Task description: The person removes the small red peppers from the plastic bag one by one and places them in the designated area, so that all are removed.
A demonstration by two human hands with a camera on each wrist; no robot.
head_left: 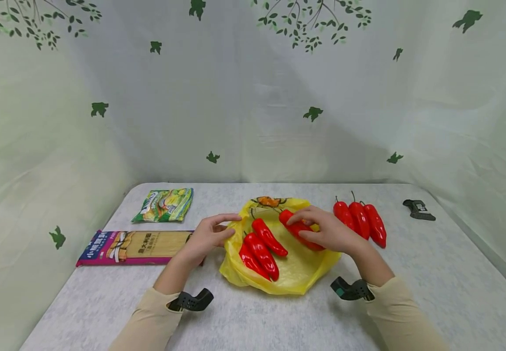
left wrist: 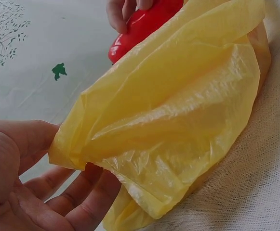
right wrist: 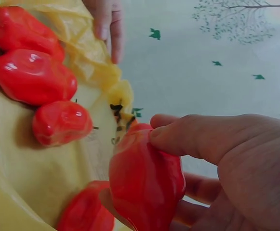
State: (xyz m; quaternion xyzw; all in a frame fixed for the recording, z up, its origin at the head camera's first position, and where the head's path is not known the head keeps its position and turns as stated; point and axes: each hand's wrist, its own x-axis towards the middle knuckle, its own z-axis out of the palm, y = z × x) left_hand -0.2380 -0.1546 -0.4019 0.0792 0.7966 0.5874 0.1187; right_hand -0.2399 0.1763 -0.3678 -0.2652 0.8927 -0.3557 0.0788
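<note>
Right hand (head_left: 329, 233) curls thumb and fingers round a red pepper (head_left: 299, 229) over the open yellow plastic bag (head_left: 297, 273), which lies spread near the table's front edge; left hand (head_left: 209, 235) pinches the bag's left rim between thumb and fingers, lifting it slightly (the left wrist view shows the film bunched against the thumb). Three peppers in the bag (head_left: 262, 248) lie side by side on the film, toward its left half. Three more peppers (head_left: 360, 220) wait in a row on the table (head_left: 433, 273) just right of the bag, apart from it.

Doing this step well probably means keeping the rim raised and taut so the mouth stays wide, lowering the held pepper onto bare film beside the others instead of dropping it, and letting go only once it rests. Thin film can slide or fold under, so the pinch should hold steady.

A noodle packet (head_left: 136, 247) and a green snack packet (head_left: 164, 204) lie at left.
</note>
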